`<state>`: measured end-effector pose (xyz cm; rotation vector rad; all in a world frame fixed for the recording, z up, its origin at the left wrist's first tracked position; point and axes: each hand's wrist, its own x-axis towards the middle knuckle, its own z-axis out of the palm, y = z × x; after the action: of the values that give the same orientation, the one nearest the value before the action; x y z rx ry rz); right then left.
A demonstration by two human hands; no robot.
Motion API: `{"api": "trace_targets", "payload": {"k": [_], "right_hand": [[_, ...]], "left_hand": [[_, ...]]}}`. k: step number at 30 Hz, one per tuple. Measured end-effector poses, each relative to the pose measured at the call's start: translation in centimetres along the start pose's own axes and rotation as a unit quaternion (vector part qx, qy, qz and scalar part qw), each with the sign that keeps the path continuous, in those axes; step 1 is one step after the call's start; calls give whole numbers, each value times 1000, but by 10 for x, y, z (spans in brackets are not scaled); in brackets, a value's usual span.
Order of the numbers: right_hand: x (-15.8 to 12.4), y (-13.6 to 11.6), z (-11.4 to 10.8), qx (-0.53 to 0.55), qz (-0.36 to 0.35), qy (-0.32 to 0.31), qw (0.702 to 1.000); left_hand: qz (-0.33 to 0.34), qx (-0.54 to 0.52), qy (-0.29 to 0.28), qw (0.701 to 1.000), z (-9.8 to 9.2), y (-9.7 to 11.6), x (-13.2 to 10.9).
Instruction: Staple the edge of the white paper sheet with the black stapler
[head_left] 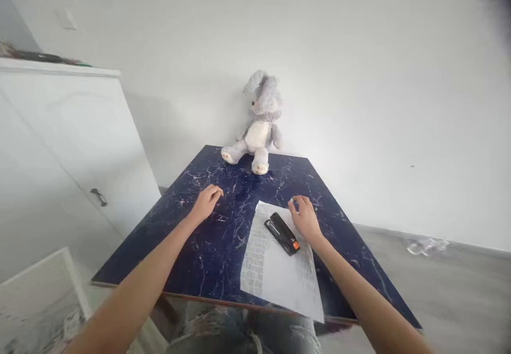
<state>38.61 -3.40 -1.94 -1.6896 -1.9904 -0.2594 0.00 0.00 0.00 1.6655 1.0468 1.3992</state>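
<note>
A black stapler (281, 233) with an orange end lies slantwise on printed sheets of paper (275, 285). The paper's lower right corner reaches past the table's near edge. Over the top right corner of the paper is my right hand (306, 220), its thumb and fingers brought together. A tiny pale bit shows at those fingertips, too small to name. My left hand (205, 203) is at the left part of the dark blue table (219, 258), apart from the paper. Its fingers are curled in, with no object visible in them.
A grey plush rabbit (258, 130) sits at the table's far edge against the wall. To the left stands a white cabinet (72, 146) with a dark handle. Crumpled clear plastic (427, 246) lies on the floor at right. A white-framed item (43, 295) is at lower left.
</note>
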Motion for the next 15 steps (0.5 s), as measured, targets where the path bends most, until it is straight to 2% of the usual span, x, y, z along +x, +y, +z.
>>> {"api": "trace_targets", "payload": {"k": [3,5,8,11,15], "right_hand": [[11,-6,35,-32,-7,-67,997],[19,-12,59,-56,20,-107,992],[35,-36,85,-61,33,-153,986],[56,-89,97,-31,39,-187,981],[88,-182,113,30,38,-218,975]], "left_hand": [[-72,-125,1,990,-36,2,4],[-94,-244,13,965,-62,2,4],[-60,-386,81,917,-98,1,-2],[-5,-455,152,878,-115,-3,-8],[-11,-479,149,865,-115,-10,-11]]}}
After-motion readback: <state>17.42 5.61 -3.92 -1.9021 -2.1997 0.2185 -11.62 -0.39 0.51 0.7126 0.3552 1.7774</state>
